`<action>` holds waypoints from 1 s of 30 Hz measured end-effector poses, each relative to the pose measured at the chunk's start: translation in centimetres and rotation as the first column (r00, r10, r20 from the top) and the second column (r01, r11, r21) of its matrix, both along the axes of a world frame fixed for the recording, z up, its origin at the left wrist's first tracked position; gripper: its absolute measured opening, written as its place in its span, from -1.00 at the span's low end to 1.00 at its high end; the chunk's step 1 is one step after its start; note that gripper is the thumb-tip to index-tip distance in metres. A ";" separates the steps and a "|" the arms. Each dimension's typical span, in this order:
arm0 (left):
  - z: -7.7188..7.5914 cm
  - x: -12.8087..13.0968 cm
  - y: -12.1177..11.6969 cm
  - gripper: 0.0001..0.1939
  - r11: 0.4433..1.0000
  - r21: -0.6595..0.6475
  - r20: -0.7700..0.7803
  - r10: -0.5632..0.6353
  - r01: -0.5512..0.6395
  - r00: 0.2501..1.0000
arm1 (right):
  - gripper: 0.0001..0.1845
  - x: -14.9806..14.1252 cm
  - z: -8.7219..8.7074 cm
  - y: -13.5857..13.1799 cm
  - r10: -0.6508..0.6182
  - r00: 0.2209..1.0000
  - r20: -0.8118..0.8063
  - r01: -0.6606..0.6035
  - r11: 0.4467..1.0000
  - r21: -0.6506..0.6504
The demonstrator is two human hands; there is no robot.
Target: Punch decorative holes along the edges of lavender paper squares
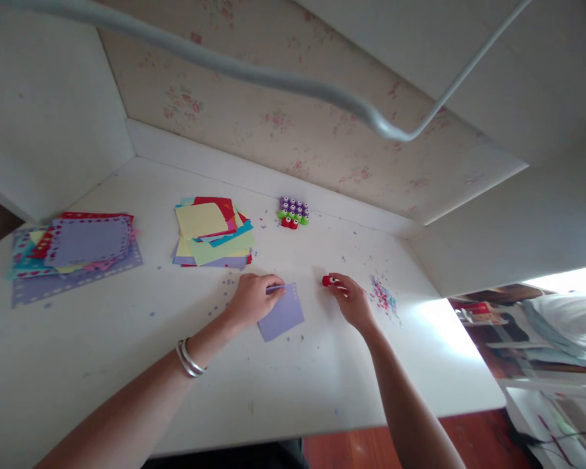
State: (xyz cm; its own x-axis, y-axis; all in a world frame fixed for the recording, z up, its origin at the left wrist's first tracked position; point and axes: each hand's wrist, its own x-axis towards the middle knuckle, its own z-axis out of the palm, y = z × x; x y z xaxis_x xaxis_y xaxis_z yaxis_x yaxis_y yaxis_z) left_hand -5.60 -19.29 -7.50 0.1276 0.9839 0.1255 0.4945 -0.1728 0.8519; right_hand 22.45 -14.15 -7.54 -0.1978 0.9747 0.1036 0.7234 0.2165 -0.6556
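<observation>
My left hand [254, 296] pinches the upper left edge of a purple sheet of paper [282, 316], which lies on the white desk. Small punched holes run along part of the sheet's top edge. To the right, my right hand [352, 301] grips a small red craft punch [328, 281] between thumb and fingers, apart from the paper. Beyond both hands stands a tight group of similar punches [293, 212] in purple, green and red. Just right of my right hand lies a heap of red, pink and blue paper bits [383, 296].
A pile of plain coloured paper [202, 221] lies behind my left hand. Further left is a pile of sheets with punched borders [90, 241]. Purple scraps dot the white desk [215, 391]. A white cable [273, 79] crosses overhead, before the flowered wall [278, 124].
</observation>
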 end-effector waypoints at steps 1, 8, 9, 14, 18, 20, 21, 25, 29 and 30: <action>-0.1 0.1 -0.1 -0.84 1.000 0.022 -0.055 -0.002 0.004 0.998 | -0.68 1.0 0.0 0.9 -0.052 0.996 0.069 0.051 0.999 0.011; -0.7 0.7 -0.6 -0.83 0.986 0.169 -0.219 0.050 -0.012 0.974 | -0.67 7.1 1.6 6.6 -0.215 0.943 0.253 0.196 0.976 0.096; -0.7 0.7 -0.7 -0.82 0.981 0.190 -0.240 0.070 -0.024 0.968 | -0.67 7.6 1.7 7.1 -0.212 0.939 0.270 0.192 0.977 0.098; 0.3 0.9 -1.4 -0.79 0.954 0.296 -0.386 0.169 -0.052 0.907 | -0.64 8.8 1.8 8.3 -0.207 0.919 0.335 0.182 0.978 0.104; 1.3 1.4 -2.7 -0.82 0.954 0.296 -0.462 0.094 0.054 0.882 | -0.58 8.2 1.7 8.4 -0.252 0.903 0.348 0.215 0.966 0.142; 1.4 1.9 -3.2 -0.83 0.954 0.281 -0.472 0.041 0.106 0.880 | -0.52 7.6 1.6 8.6 -0.238 0.900 0.364 0.200 0.970 0.141; 1.3 2.1 -3.4 -0.84 0.954 0.273 -0.474 0.020 0.126 0.880 | -0.50 7.3 1.5 8.7 -0.223 0.899 0.377 0.185 0.974 0.135; 0.8 2.4 -3.5 -0.85 0.954 0.249 -0.488 -0.028 0.170 0.872 | -0.54 6.5 0.7 9.8 -0.200 0.878 0.434 0.168 0.980 0.111; 0.5 2.1 -3.2 -0.87 0.960 0.225 -0.497 -0.035 0.167 0.867 | -0.67 6.3 0.5 11.2 -0.204 0.859 0.469 0.181 0.979 0.094; 0.6 2.0 -3.1 -0.88 0.961 0.221 -0.495 -0.038 0.168 0.868 | -0.72 6.3 0.7 11.5 -0.184 0.862 0.472 0.164 0.983 0.083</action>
